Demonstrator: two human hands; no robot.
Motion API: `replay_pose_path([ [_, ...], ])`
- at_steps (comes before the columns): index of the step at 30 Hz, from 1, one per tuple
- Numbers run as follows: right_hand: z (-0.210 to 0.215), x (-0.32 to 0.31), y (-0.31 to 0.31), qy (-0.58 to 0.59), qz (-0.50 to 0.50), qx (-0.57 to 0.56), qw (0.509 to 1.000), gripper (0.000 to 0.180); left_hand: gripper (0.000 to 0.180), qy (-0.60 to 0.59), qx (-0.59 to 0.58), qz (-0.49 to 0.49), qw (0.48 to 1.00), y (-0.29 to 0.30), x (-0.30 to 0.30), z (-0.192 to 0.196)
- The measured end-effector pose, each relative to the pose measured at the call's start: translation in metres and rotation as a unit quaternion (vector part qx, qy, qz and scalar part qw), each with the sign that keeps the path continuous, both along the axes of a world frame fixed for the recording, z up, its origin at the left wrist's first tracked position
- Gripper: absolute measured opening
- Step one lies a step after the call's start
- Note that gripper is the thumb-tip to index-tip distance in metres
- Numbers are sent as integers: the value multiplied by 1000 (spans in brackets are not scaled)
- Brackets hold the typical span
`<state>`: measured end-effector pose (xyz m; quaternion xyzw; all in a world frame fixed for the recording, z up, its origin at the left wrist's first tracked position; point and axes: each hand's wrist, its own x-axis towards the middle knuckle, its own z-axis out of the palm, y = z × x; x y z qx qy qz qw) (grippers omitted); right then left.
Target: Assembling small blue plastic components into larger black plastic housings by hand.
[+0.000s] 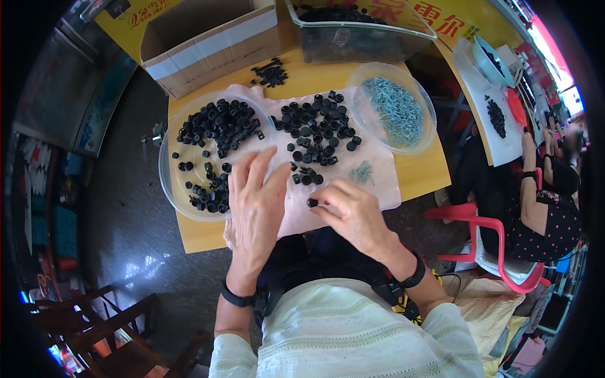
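My right hand (358, 216) pinches a small black plastic cap (312, 202) between thumb and fingertips, just above the front of a pale pink cloth (383, 167). Fingers apart and with nothing visible in them, my left hand (257, 198) hovers over the cloth beside a round clear tray (165, 171). That tray carries many black caps (220, 123), some partly hidden by the hand. More black caps (315, 126) lie loose on the cloth beyond both hands. A little heap of thin silvery screws (361, 172) rests near my right hand.
At the right, a second round tray (433, 126) is filled with silvery screws (394, 110). Behind stand a cardboard box (217, 60), a clear bin (368, 47) and a pile of small black parts (271, 74). A person (548, 214) sits at another table by a red chair (485, 220).
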<state>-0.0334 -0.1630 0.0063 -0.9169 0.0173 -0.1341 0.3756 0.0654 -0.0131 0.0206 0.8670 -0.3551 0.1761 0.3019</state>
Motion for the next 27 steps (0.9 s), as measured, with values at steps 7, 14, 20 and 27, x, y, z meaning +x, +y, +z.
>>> replay_pose_path([
  [7, -7, 2, 7, -70, 8, -70, 995, 26, 12, -27, 108, -14, 994, -35, 37, -14],
  [14, 80, -27, -37, -72, 106, 290, 949, 14, 12, 0, 137, -24, 990, -41, 45, -19],
  [20, 119, -37, -24, -264, 401, 565, 671, 50, 11, -5, 138, -43, 989, -38, 51, -18],
  [27, 120, -49, -20, -287, 384, 580, 659, 52, 13, -40, 77, -39, 995, -41, 46, -11],
])
